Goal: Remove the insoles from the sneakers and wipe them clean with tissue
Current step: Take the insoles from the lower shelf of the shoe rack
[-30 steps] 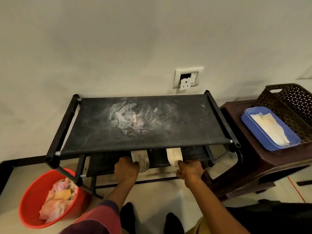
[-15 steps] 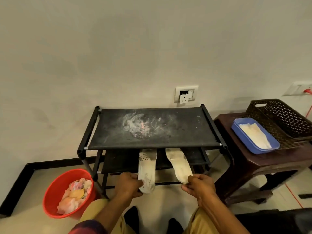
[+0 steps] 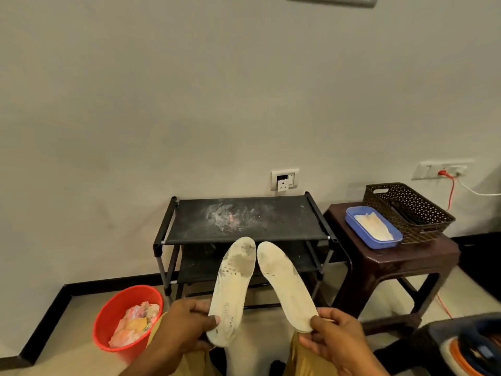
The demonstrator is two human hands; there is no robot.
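Two soiled insoles, now lifted clear of the rack, held heel-end w/ fingers pinched shut: left hand, right hand. Removal done; wiping w/ tissue next.

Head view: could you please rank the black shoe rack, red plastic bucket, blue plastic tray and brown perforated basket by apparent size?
1. Black shoe rack, clearly largest.
2. Brown perforated basket and red plastic bucket: look alike; the bucket sits nearer the camera, so unranked.
3. Blue plastic tray, smallest.
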